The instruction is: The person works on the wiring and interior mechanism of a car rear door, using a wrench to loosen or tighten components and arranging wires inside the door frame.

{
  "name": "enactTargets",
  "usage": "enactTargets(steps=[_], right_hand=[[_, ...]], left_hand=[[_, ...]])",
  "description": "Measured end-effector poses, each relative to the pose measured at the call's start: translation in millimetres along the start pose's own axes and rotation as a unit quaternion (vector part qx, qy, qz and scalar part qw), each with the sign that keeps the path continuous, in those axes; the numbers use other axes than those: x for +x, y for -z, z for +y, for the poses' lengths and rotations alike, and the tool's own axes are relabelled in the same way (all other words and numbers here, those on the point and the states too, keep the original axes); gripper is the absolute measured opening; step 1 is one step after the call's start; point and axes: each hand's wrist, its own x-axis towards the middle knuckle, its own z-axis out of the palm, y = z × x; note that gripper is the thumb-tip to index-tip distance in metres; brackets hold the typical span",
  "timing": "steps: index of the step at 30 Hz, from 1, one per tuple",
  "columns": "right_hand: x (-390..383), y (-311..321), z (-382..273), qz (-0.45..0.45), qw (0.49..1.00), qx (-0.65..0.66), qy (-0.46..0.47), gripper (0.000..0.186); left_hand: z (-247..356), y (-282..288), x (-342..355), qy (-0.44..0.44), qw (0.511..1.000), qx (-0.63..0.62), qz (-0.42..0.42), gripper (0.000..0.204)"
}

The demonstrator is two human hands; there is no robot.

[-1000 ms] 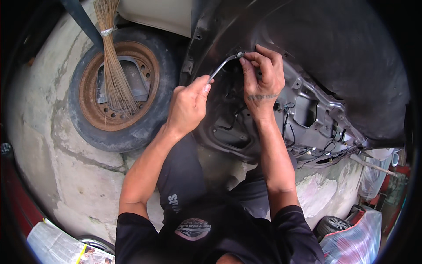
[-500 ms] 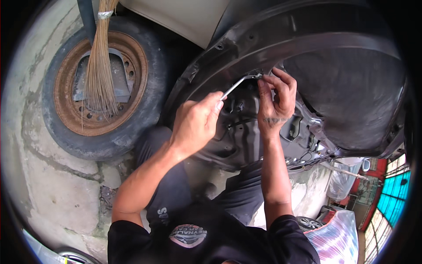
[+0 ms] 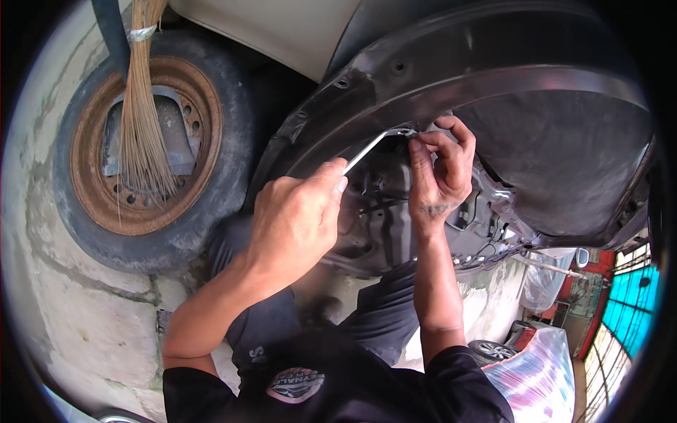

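My left hand (image 3: 295, 218) is closed around the handle of a silver wrench (image 3: 363, 156), its bent far end reaching an opening in a black car body panel (image 3: 395, 92). Right at that end, my right hand (image 3: 442, 169) has thumb and forefinger pinched together, the other fingers curled above. Whatever small part lies between those fingertips is hidden. Below the opening, the panel's inner side (image 3: 381, 225) shows ribs, holes and recesses.
To the left, a tyre on a rusty rim (image 3: 144, 236) lies on the cracked concrete floor (image 3: 92, 317), with a dustpan (image 3: 169, 130) and a stick broom (image 3: 144, 134) over it. A plastic-wrapped bundle (image 3: 532, 377) and a wheel (image 3: 493, 350) appear at lower right.
My left hand and the wrench handle have swung a little down and to the left, while the wrench's far end stays by my right fingertips. The whole view has shifted slightly.
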Motion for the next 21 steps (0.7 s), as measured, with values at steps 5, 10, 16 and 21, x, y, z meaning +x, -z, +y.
enactTargets(steps=[5, 10, 16, 21], right_hand=[[-3.7, -1.8, 5.7, 0.012, 1.000, 0.008, 0.009, 0.020], [-2.6, -0.6, 12.3, 0.019, 0.998, 0.023, 0.052, 0.023], [-3.1, -2.4, 13.7, 0.039, 0.996, 0.067, 0.048, 0.024], [-2.7, -2.9, 15.6, 0.047, 0.993, 0.100, 0.053, 0.024]], left_hand=[[32.5, 9.6, 6.9, -0.013, 0.992, 0.126, -0.027, 0.022], [55.7, 20.7, 12.8, -0.061, 0.952, 0.295, -0.046, 0.024], [80.4, 20.6, 16.9, -0.042, 0.927, 0.367, -0.066, 0.021], [86.7, 16.9, 18.0, -0.039, 0.942, 0.332, -0.042, 0.021]])
